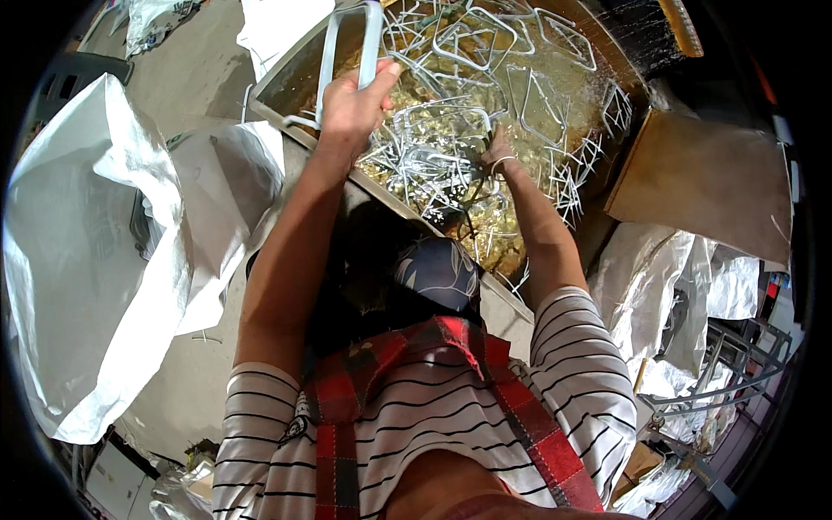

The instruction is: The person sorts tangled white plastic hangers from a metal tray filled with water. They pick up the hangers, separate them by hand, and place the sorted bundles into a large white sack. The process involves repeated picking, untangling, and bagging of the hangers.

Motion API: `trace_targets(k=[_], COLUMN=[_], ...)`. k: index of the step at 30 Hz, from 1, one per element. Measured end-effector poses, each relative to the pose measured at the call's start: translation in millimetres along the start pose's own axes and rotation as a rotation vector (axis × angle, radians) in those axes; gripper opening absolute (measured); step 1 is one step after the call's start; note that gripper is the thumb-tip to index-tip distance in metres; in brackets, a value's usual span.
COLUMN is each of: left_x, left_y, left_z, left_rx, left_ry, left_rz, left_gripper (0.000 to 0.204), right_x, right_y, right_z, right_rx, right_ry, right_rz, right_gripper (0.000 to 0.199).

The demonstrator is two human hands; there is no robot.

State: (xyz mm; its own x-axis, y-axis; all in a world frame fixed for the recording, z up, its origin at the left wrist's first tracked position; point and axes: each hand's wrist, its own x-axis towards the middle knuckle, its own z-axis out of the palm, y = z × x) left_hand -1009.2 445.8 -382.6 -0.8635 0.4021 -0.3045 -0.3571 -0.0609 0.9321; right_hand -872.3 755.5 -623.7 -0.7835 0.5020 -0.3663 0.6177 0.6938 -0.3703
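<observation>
Over the near left rim of a wide metal bin (407,211), my left hand (354,108) is closed around a pale grey, rounded rectangular plastic frame (370,39), which stands up from the fist. My right hand (497,149) reaches down into the bin, its fingers partly hidden among the pieces and in glare. A thin white strip crosses beside its wrist. Around it lie many thin white plastic frames (475,39) and branching sticks (438,160), tangled over a shiny yellowish-brown bottom. Whether that shine is liquid or film I cannot tell.
A large open white sack (95,260) stands at the left, with a second pale sack (230,199) beside it. A brown board (706,186) and white bags (646,277) are right of the bin. Metal racking (737,364) stands at the far right.
</observation>
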Motion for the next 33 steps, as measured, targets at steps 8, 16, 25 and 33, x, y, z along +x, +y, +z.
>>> trace_targets(k=[8, 16, 25, 33], left_x=[25, 20, 9, 10], left_y=[-31, -32, -20, -24], left_z=[-10, 24, 22, 31], left_rx=[0.149, 0.046, 0.225, 0.004], left_ry=[-0.018, -0.486, -0.659, -0.503], left_rz=[0.107, 0.303, 0.277, 0.115], left_gripper=[0.036, 0.048, 0.052, 0.019], right_x=[-68, -113, -94, -80], right_y=[-99, -166, -211, -226], right_z=[-102, -216, -226, -213], right_rx=[-0.429, -0.401, -0.09, -0.072], right_ry=[0.204, 0.21, 0.198, 0.462], right_rz=[-0.215, -0.885, -0.873, -1.007], right_gripper=[0.019, 0.033, 0.044, 0.044])
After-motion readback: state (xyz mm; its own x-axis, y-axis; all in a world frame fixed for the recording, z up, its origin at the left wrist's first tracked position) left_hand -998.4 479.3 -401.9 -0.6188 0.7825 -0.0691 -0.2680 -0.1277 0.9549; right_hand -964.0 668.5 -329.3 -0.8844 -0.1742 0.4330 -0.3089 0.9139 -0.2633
